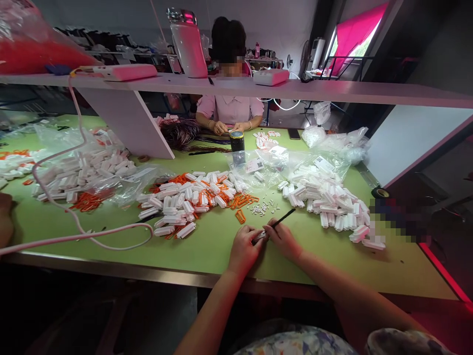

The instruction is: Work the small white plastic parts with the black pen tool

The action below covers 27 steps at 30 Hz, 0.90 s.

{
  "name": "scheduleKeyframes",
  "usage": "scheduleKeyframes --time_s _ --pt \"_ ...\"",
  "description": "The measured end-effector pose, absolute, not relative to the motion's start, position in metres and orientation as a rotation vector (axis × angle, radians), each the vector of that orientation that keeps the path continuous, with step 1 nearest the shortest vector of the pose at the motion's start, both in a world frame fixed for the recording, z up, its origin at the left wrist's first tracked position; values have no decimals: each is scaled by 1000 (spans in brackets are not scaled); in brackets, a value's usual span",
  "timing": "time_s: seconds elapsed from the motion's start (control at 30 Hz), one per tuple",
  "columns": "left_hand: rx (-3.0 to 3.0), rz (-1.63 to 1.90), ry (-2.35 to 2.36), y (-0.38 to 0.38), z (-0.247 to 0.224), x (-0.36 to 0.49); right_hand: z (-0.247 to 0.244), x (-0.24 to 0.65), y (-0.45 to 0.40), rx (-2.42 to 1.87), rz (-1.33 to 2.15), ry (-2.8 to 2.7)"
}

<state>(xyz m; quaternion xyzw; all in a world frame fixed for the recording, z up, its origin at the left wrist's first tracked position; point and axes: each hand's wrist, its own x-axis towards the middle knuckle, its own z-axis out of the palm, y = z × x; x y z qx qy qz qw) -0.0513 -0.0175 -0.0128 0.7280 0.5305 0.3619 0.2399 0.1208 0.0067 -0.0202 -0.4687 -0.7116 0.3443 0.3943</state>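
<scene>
Near the front edge of the green table (207,251), my left hand (244,248) is closed around a small pale connector piece (259,237). My right hand (284,240) touches the other end of it and pinches a thin black tool (286,216), which points up and to the right. Tiny white parts (261,209) lie scattered just beyond my hands. An orange clip (240,216) rests left of them, beside a heap of white housings (173,209) mixed with orange clips. Another heap of white housings (332,202) is on the right.
Clear plastic bags (254,165) and a dark can (237,143) stand or lie farther back. A shelf (221,88) spans the table. A pink-white cable (111,232) loops at left. Across the table sits a person (231,108) in pink. A tape roll (380,192) is at right.
</scene>
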Motion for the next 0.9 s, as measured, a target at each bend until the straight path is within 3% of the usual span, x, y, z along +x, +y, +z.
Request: scheduleKeyframes --time_s 0.37,0.73,0.9 --pt "1994 988 1451 -18 -11 -51 -17 119 6 -1172 988 -1750" --pt "1960 982 1442 -18 -13 -52 -11 112 1 -1329 617 -2115" --pt "1967 981 1452 -17 -14 -52 -13 114 5 -1255 741 -1974"
